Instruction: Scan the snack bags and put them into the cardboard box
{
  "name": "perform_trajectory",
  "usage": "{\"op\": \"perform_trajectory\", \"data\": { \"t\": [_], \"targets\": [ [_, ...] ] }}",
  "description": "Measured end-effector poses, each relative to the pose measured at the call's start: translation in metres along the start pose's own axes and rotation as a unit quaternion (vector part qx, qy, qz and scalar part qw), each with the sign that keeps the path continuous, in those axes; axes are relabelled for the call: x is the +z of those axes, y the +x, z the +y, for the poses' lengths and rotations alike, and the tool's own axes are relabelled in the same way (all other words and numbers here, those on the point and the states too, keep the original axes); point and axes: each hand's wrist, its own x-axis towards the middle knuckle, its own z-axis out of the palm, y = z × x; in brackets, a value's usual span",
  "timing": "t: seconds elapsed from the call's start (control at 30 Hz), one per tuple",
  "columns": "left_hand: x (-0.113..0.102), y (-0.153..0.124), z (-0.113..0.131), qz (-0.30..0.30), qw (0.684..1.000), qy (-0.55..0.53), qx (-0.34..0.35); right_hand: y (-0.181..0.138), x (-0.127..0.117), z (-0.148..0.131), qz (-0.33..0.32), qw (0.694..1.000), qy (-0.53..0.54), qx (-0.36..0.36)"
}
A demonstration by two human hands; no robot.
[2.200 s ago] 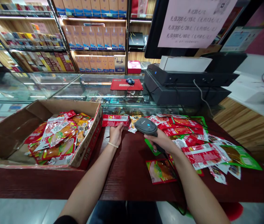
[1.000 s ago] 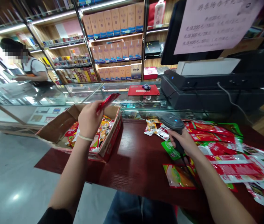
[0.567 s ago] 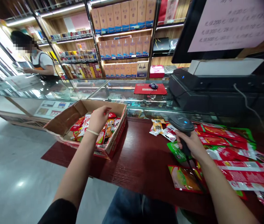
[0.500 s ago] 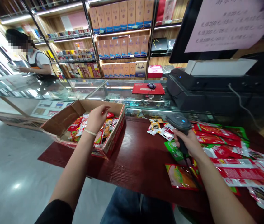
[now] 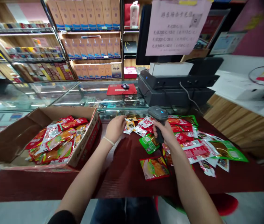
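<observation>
My right hand [image 5: 166,132] is wrapped round the handle of a black barcode scanner [image 5: 158,114], which shows a small blue light. The scanner is above a spread of snack packets. My left hand [image 5: 116,130], with a pale band at the wrist, holds nothing that I can see. Its bent fingers are just left of a small orange-and-white packet [image 5: 130,125]; whether they touch it I cannot tell. Under the scanner lies a green packet [image 5: 149,143], and nearer me a flat packet with a food picture [image 5: 154,168]. Red packets [image 5: 199,151] are heaped on the right.
An open cardboard box [image 5: 88,141] with several snack packets stands at the left of the dark red table [image 5: 115,180]. Behind are a glass counter [image 5: 68,93], a mouse on a red mat [image 5: 113,90] and a monitor [image 5: 142,40] with a paper sign. A person's sleeve shows at the far left.
My left hand has gone from above the box to the small packets on its right. The view has turned right. My right hand still grips the scanner over the packets.
</observation>
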Motion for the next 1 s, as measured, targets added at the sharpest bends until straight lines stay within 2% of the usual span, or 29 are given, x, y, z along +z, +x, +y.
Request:
{"op": "perform_trajectory", "data": {
  "t": [0.1,0.2,0.3,0.4,0.5,0.63,0.7,0.77,0.83,0.9,1.0],
  "targets": [
    [0.048,0.016,-0.006,-0.056,0.998,-0.002,-0.004,0.001,-0.005,-0.002,0.008,1.0,0.006,0.002],
    [0.084,0.031,-0.006,-0.101,0.995,0.012,0.014,0.002,-0.007,-0.005,0.009,1.0,0.021,0.0],
    [0.113,0.042,-0.006,-0.129,0.99,0.038,0.028,0.003,-0.007,-0.008,0.016,0.999,0.029,0.003],
    [0.132,0.044,-0.007,-0.135,0.989,0.064,0.018,0.004,-0.009,-0.008,0.033,0.999,0.034,0.014],
    [0.137,0.039,-0.007,-0.13,0.989,0.074,-0.002,0.006,-0.011,-0.006,0.043,0.998,0.043,0.013],
    [0.127,0.026,-0.008,-0.101,0.993,0.062,-0.018,0.006,-0.01,-0.005,0.037,0.998,0.044,0.011],
    [0.119,0.017,-0.01,-0.061,0.998,-0.01,-0.011,0.005,-0.008,-0.005,0.036,0.999,0.038,0.008],
    [0.11,0.008,-0.013,0.02,0.992,-0.118,-0.024,0.004,-0.007,-0.004,0.034,0.999,0.03,0.004],
    [0.103,-0.001,-0.017,0.12,0.965,-0.22,-0.084,0.004,-0.006,-0.003,0.028,0.999,0.02,0.002],
    [0.096,-0.01,-0.023,0.192,0.913,-0.317,-0.173,0.004,-0.005,0.0,0.018,1.0,0.012,0.001],
    [0.091,-0.021,-0.032,0.199,0.8,-0.489,-0.285,0.004,-0.001,0.004,0.004,1.0,-0.001,0.007]
  ]
}}
